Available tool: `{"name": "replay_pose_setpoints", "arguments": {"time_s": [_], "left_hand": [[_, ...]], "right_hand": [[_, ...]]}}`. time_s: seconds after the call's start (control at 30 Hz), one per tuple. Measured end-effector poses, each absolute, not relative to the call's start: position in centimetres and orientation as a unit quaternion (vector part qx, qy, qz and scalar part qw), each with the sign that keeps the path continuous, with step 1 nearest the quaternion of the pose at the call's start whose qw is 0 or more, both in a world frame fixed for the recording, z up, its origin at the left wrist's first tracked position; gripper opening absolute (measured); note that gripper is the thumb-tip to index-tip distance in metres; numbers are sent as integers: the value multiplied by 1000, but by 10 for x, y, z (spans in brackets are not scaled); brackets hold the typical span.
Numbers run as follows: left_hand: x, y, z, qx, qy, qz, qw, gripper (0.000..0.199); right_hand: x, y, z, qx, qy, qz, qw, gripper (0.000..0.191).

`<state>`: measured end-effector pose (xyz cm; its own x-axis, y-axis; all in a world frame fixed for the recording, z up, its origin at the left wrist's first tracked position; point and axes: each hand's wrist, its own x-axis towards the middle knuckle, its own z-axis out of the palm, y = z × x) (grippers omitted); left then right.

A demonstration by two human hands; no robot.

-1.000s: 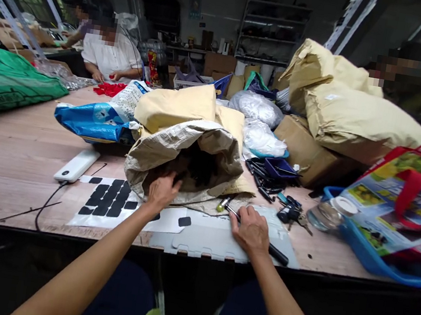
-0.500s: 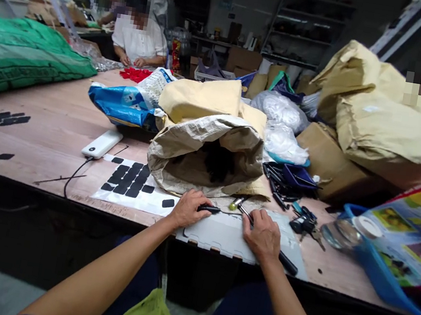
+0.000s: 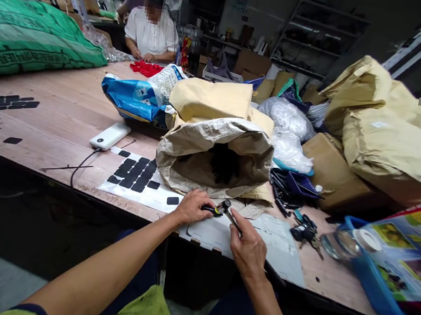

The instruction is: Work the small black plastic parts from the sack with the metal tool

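My left hand is closed on a small black piece, pressing it down at the grey-white board on the table's front edge. A small hammer is gripped in my right hand. Its dark head is tilted over the right end of the black piece; I cannot tell whether they touch. Just behind both hands, a large tan sack lies with its mouth facing me. Dark items, too shadowed to make out singly, sit inside it.
Black rounded pads lie on a white sheet at left, near a white power bank with a cable. To the right are keys, a clear jar and a blue basket. A co-worker sits across the table.
My right hand has raised the hammer and swung its head left, over the black piece. My left hand stays on the piece. The whole view has shifted slightly.
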<state>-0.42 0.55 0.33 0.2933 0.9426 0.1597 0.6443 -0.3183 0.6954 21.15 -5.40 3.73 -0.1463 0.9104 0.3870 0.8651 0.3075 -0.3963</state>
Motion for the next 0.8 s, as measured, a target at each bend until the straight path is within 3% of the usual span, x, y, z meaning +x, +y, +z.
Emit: {"name": "replay_pose_setpoints", "arguments": {"time_s": [0.23, 0.43, 0.63, 0.8], "left_hand": [[-3, 5, 1, 755, 531, 285, 260, 15], [-3, 4, 2, 752, 525, 298, 266, 17], [-2, 5, 1, 751, 533, 286, 264, 18], [-2, 3, 5, 760, 529, 284, 250, 19]], "right_hand": [[197, -60, 34, -574, -779, -43, 249, 45], [206, -62, 36, -590, -756, -58, 278, 45], [215, -63, 31, -598, -765, -52, 233, 45], [232, -46, 30, -631, -723, -74, 271, 42]]}}
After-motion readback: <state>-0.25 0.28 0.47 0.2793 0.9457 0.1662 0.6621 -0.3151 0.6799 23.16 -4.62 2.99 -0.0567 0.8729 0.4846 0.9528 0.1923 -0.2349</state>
